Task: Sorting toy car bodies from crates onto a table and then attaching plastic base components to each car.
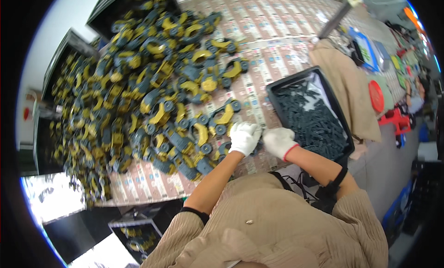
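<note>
My left hand [245, 137], in a white glove, is closed with curled fingers at the near edge of the table. Close by on its right, my right hand [279, 143], in a white glove with a red cuff, is also closed, its fingertips pointing toward the left. Dark bits show under and between the hands, but what they grip is hidden. Just left of my left hand lies a yellow and grey-blue toy vehicle part [225, 119] with wheels. The black tray [349, 145] beside my right hand holds many small dark grey plastic pieces [312, 122].
A large heap of similar toy vehicle parts [157, 83] covers the table's left side, with black bins [125, 9] behind it. Beige cloth [347, 83] drapes past the tray. Farther right are a red round lid [376, 96], a red stool [395, 121] and another person [416, 99].
</note>
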`<action>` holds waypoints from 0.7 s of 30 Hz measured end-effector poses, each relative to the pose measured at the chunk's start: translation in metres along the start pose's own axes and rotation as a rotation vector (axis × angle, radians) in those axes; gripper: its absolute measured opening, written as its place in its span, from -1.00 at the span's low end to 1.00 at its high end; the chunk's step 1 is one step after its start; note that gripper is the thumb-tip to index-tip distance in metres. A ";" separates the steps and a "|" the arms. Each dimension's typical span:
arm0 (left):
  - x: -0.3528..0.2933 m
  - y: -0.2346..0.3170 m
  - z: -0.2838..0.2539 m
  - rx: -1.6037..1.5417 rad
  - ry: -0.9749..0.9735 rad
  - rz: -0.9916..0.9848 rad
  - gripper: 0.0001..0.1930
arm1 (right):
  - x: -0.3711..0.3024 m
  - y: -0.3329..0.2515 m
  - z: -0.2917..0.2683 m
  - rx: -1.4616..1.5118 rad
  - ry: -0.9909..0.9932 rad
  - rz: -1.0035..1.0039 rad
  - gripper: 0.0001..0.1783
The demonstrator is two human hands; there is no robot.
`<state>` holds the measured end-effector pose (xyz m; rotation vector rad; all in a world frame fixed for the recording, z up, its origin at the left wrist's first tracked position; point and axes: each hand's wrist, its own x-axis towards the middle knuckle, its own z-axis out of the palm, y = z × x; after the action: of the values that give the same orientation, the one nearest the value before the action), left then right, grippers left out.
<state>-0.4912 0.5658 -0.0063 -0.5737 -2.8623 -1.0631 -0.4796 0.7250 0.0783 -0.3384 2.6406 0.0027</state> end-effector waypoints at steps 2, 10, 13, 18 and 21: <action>-0.002 -0.002 0.007 0.048 0.020 0.014 -0.82 | 0.005 -0.008 -0.011 0.006 -0.085 0.054 -0.72; 0.003 0.007 0.008 0.075 -0.020 0.042 -0.82 | 0.014 -0.010 0.001 -0.052 -0.107 0.079 -0.76; 0.003 0.005 0.007 0.074 -0.065 0.011 -0.82 | 0.017 -0.013 0.018 -0.044 -0.095 0.109 -0.75; 0.000 0.005 0.009 0.085 -0.107 0.034 -0.81 | -0.006 0.013 0.008 0.179 -0.032 0.014 -0.69; -0.001 0.001 0.008 -0.003 0.136 0.081 -0.77 | -0.015 0.010 -0.008 0.301 0.023 0.086 -0.63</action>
<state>-0.4892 0.5709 -0.0121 -0.5876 -2.6982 -1.0515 -0.4728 0.7380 0.0914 -0.1235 2.6242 -0.3681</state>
